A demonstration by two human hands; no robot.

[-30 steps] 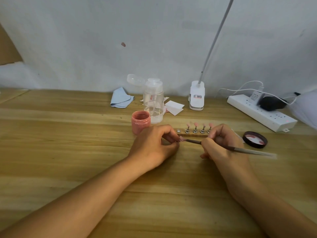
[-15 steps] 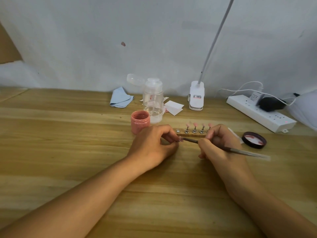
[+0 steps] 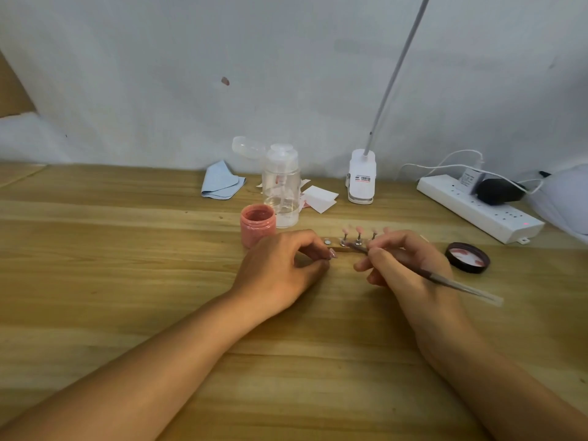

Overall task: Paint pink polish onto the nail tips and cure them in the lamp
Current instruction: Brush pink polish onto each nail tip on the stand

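With the open polish jar (image 3: 257, 226) sitting handy at its eleven o'clock, the left hand (image 3: 280, 268) is pinching one nail tip (image 3: 332, 253) steady in curled fingers (the rack (image 3: 359, 241) waiting at two o'clock) while the right hand (image 3: 410, 268) is pinching the brush (image 3: 445, 281), aiming it toward nine o'clock.

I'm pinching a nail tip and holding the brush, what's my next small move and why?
Probably ease the brush leftward onto the nail tip your left hand pinches: the bristles sit just short of it, and your right hand grips the brush.
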